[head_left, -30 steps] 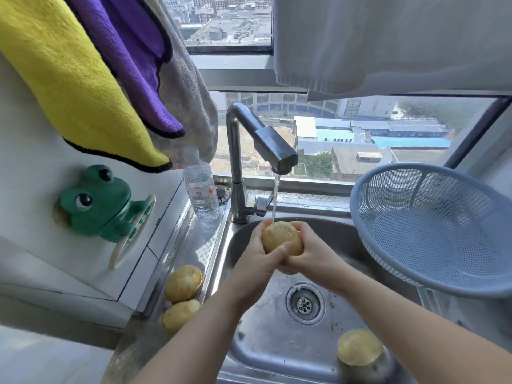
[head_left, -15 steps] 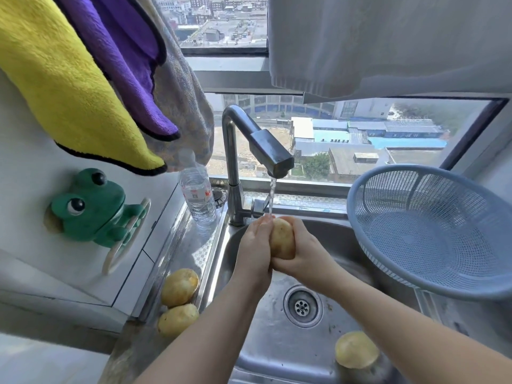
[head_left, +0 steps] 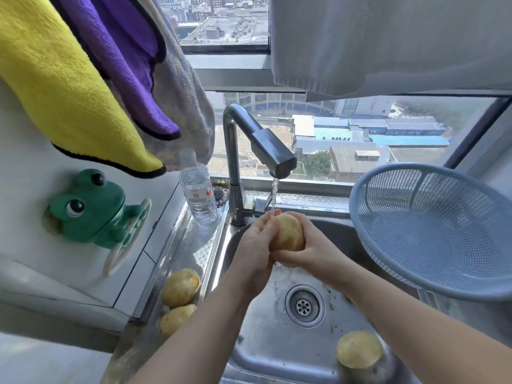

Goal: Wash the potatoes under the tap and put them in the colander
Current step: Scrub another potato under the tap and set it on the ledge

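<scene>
Potato (head_left: 286, 231) under tap (head_left: 273, 153), clasped by left hand (head_left: 256, 245) and right hand (head_left: 311, 252).

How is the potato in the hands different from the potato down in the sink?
The held potato sits under the running tap; the sink potato lies away from it. The held potato is held between the left hand and right hand; no hand touches the sink potato. Both are yellowish.

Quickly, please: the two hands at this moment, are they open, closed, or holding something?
Left hand: closed round the potato, on its left side.
Right hand: closed round the same potato, from the right and below.
</scene>
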Available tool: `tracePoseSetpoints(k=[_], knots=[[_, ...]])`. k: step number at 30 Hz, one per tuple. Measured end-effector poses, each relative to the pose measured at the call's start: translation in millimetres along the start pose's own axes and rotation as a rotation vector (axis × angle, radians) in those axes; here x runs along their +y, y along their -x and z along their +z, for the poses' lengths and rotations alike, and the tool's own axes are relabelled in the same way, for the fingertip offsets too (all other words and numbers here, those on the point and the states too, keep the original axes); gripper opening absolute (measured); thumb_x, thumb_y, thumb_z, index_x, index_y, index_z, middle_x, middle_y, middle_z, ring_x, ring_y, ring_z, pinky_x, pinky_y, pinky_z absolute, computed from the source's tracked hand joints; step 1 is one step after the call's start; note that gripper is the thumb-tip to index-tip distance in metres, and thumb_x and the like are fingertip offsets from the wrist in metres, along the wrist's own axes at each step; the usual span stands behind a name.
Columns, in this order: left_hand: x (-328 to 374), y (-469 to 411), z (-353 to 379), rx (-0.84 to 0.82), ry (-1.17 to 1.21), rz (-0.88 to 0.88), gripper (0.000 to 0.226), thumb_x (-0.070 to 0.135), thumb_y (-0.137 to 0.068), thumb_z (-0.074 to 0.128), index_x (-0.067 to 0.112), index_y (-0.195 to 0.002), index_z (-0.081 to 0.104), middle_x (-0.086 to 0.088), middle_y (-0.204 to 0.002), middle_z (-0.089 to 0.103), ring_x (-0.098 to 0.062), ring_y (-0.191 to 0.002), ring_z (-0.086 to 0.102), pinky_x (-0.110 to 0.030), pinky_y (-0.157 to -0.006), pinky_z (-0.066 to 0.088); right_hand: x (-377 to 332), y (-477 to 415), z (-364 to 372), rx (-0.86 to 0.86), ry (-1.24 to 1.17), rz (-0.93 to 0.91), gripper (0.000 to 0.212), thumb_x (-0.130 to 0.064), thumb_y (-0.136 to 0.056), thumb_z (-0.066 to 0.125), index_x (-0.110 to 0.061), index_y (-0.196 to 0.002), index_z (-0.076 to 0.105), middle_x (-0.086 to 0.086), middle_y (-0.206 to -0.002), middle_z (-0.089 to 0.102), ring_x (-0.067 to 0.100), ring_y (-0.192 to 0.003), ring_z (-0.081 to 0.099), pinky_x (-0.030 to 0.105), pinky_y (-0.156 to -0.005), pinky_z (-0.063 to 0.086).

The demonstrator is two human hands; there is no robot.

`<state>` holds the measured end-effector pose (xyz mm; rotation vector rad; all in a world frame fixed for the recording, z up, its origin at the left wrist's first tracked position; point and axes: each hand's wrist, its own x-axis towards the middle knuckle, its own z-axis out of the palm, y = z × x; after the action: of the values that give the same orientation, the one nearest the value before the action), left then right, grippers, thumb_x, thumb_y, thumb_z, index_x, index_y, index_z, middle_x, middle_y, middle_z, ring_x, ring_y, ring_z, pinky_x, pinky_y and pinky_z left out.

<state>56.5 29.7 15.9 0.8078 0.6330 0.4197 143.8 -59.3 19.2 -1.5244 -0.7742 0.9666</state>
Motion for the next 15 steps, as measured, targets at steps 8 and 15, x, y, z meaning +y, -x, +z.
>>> tracePoseSetpoints(k=[8, 15], knots=[[9, -3, 8, 0.033, 0.240, -0.163, 0.023, 0.018, -0.099, 0.044, 0.013, -0.109, 0.064, -0.015, -0.107, 0.064, -0.027, -0.092, 0.065, -0.038, -0.068, 0.060, 3, -4, -5, -0.011, -0.113, 0.072, 0.072, 0.004, -0.066, 0.081, -0.020, -0.125, 0.049, 0.015, -0.114, 0.061, 0.022, -0.095, 0.066, 0.035, -0.082, 0.057], [5, 9, -8, -0.226, 0.021, -0.076, 0.037, 0.016, -0.098, 0.041, 0.023, -0.133, 0.047, -0.008, -0.114, 0.067, -0.018, -0.099, 0.066, -0.032, -0.083, 0.052, 8, -5, -14, -0.194, -0.433, 0.172, 0.062, -0.010, -0.075, 0.075, -0.016, -0.131, 0.049, 0.018, -0.116, 0.060, 0.032, -0.106, 0.058, 0.056, -0.102, 0.039]])
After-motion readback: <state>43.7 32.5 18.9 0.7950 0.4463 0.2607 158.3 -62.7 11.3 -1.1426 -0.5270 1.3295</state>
